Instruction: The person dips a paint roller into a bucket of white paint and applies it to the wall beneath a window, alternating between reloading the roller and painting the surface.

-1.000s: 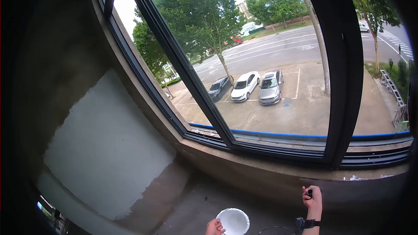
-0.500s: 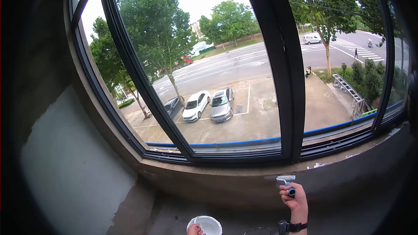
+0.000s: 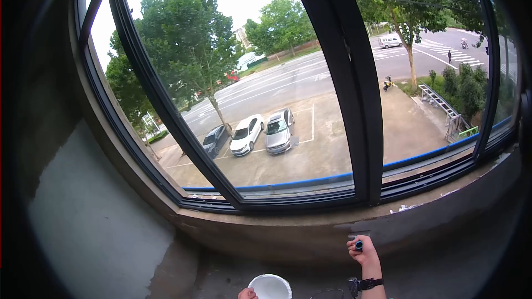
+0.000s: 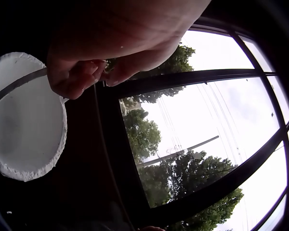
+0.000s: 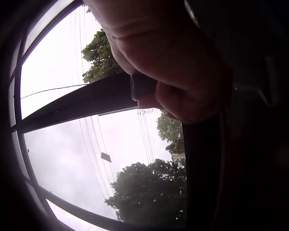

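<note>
In the head view my left hand (image 3: 247,294) is at the bottom edge, beside a white bucket (image 3: 287,283) with a paint-crusted rim. The left wrist view has those fingers curled around the bucket's thin, curved handle (image 4: 19,84); the inside looks coated white. My right hand (image 3: 366,252) grips a paint roller by its handle (image 3: 359,246), butt end toward me. The roller head is held at the low wall (image 3: 310,236) under the window sill, mostly hidden behind the hand. Its bent frame (image 5: 269,94) shows dimly in the right wrist view.
A dark-framed window (image 3: 367,149) spans the front above a narrow sill (image 3: 288,220). White smears (image 3: 403,209) mark the wall top at right. On the left wall is a pale painted patch (image 3: 100,205). A dark cable (image 3: 328,292) hangs near my right wrist.
The head view has swung to the right. The roller in my right hand, seen side-on half a second ago just under the sill, is now lower, its head mostly behind the hand. My left hand keeps the bucket.
</note>
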The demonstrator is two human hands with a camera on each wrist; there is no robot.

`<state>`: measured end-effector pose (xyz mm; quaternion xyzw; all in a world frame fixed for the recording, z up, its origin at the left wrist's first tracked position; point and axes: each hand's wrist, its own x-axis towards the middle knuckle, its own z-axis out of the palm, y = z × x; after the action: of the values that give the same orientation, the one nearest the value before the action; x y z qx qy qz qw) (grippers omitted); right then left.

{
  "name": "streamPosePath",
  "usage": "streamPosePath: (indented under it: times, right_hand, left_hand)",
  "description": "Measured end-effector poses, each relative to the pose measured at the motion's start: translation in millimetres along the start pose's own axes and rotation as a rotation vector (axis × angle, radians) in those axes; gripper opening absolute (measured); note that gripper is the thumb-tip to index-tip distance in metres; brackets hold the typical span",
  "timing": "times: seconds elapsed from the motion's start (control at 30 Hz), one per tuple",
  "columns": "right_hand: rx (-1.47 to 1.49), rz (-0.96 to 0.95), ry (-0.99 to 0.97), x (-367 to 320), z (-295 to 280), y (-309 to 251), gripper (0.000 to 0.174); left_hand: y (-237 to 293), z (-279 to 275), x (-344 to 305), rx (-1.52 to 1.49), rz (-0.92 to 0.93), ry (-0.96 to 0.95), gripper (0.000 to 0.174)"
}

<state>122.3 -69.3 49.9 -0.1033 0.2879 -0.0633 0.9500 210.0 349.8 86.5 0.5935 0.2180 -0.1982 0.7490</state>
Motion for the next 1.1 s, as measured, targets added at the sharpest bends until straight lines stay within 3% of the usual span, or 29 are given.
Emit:
streamPosePath:
  times: [0.37, 0.53, 0.87, 0.93, 1.1]
  right_hand:
    - [0.071, 0.123, 0.115, 84, -65, -8, 0.019]
    - [0.074, 0.141, 0.162, 94, -75, -15, 0.013]
    - [0.103, 0.147, 0.11, 59, -15, -35, 0.012]
    - [0.128, 0.119, 0.084, 46, -3, -36, 0.013]
    - [0.134, 0.037, 0.004, 5, 18, -31, 0.014]
  left_hand:
    - [-31, 21, -4, 0.154, -0.012, 0.205, 0.014]
    - [-53, 36, -4, 0.239, -0.018, 0.292, 0.006]
    - [-49, 38, -11, 0.083, -0.012, 0.132, 0.011]
    - [-50, 35, -6, 0.137, 0.044, 0.098, 0.019]
    - [-45, 17, -7, 0.092, 0.033, -0.017, 0.01]
